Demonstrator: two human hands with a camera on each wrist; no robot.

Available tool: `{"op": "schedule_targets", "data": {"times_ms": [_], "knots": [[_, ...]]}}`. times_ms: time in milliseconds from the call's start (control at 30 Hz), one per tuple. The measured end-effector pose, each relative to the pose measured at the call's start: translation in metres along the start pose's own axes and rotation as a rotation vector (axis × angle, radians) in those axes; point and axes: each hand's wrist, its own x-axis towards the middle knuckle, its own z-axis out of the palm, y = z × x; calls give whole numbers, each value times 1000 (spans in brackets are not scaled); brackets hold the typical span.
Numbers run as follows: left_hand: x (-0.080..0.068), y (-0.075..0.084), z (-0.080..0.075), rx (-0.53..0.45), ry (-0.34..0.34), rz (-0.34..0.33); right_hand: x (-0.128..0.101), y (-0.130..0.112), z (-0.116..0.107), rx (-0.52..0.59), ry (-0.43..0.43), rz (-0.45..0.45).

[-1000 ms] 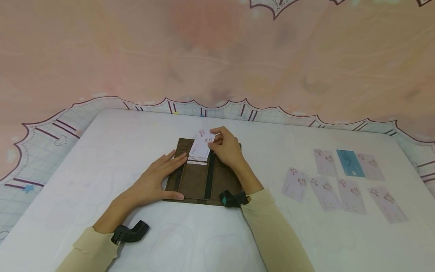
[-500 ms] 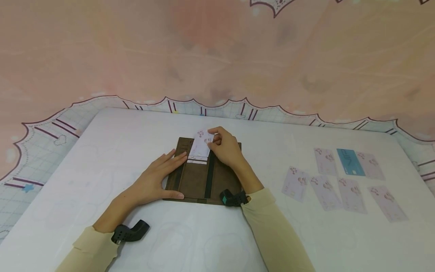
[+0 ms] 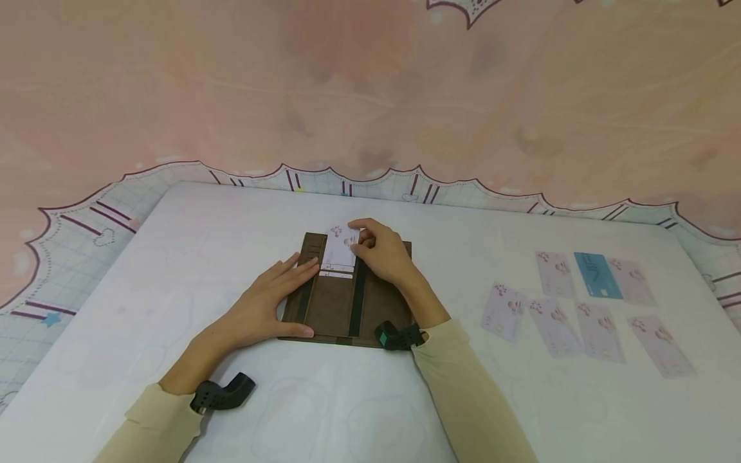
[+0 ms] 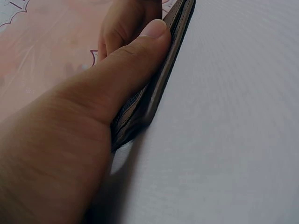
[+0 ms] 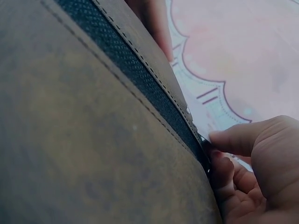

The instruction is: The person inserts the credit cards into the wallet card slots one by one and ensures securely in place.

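A brown wallet (image 3: 327,312) lies unfolded on the white table, with dark elastic strips down its inside. My left hand (image 3: 269,299) rests on its left side, fingers extended; in the left wrist view the thumb (image 4: 133,58) lies along the wallet's near edge. Between thumb and fingers, my right hand (image 3: 384,254) pinches the right edge of a white card (image 3: 340,247) with pink print. That card stands over the upper slots, its lower end at the slot line. Just below it show white edges of cards (image 3: 336,275) tucked in the slots.
To the right lie several pale pink-printed cards (image 3: 502,312) in two loose rows. A blue card (image 3: 599,275) sits in the back row, against a pale one. Behind the table hangs a peach-coloured cloth (image 3: 370,96) with a scalloped border.
My right hand has shifted slightly left, and the card with it; the card now stands straighter in line with the slots. My left hand keeps its place on the wallet.
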Motion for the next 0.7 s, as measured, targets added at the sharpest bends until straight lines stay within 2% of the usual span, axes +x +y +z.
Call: {"op": "schedule_targets", "data": {"times_ms": [467,700], "knots": [[0,-1,0,3,3,5,0,-2,-4,-16,-90,-11],[0,-1,1,-1,3,6,0,-1,-4,-30,-96,-13]]}}
